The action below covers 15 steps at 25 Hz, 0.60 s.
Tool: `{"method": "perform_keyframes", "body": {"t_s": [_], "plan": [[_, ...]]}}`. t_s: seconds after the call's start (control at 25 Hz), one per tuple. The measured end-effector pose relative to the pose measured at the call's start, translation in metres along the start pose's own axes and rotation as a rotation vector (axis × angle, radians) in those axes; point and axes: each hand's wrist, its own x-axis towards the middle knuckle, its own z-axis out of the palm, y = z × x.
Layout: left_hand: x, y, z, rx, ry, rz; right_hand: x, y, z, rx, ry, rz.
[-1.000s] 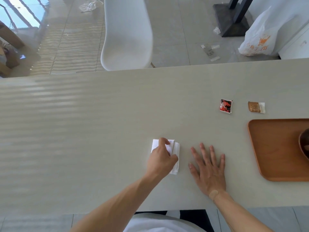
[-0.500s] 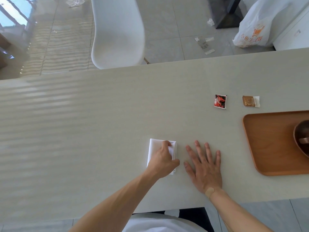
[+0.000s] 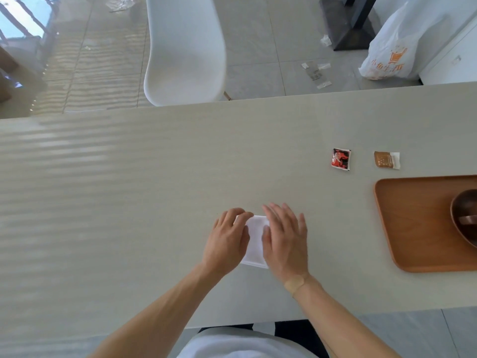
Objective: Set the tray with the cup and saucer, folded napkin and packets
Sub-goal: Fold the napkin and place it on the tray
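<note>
Left hand: the left hand (image 3: 228, 240) lies palm down on the left side of the folded napkin (image 3: 255, 241), fingers bent, tips at its far left corner, and whether they pinch the paper or only press it cannot be told.
Right hand: the right hand (image 3: 285, 241) is flat, fingers straight and spread, thumb edge on the napkin's right side.
Spacing: both hands sit close together, a strip of white showing between them.
Napkin: flat on the table (image 3: 129, 189), near its front edge, well left of the tray (image 3: 413, 228).
Tray: wooden, holding a dark cup (image 3: 464, 215) at the frame's right edge.
Packets: red packet (image 3: 340, 159) and brown packet (image 3: 386, 160) lie on the table just beyond the tray.
Change: half a second ago the right hand lay on bare table beside the napkin; now it has slid left onto it.
</note>
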Motion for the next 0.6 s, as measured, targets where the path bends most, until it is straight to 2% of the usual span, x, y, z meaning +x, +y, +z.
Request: {"method": "perform_keyframes", "body": {"t_s": [0.08, 0.24, 0.36, 0.6], "plan": [[-0.003, -0.002, 0.012, 0.096, -0.098, 0.063, -0.002, -0.013, 0.012, -0.063, -0.122, -0.051], [-0.018, -0.020, 0.027, 0.251, -0.232, 0.051, -0.019, 0.008, 0.033, -0.147, -0.298, -0.004], [-0.022, -0.027, 0.030, 0.330, -0.290, 0.076, -0.026, 0.023, 0.040, -0.187, -0.350, -0.044], [-0.018, -0.023, 0.031, 0.382, -0.334, 0.051, -0.023, 0.026, 0.044, -0.226, -0.345, -0.062]]}}
